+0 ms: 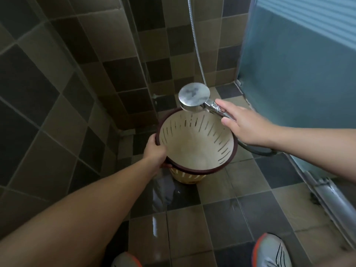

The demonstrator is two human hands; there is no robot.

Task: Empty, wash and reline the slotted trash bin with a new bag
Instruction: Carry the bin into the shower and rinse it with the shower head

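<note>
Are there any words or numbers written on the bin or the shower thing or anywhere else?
No words or numbers can be read anywhere.
Slotted trash bin: bare cream walls and dark rim, no label visible.
Shower head: plain shiny metal, no brand visible.
Shoes: only stripes, no letters.
Tiles and glass door: no signs.

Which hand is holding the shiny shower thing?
The right hand grips the handle of the round chrome shower head. The left hand holds the dark brown rim of the cream slotted plastic bin instead.
</note>
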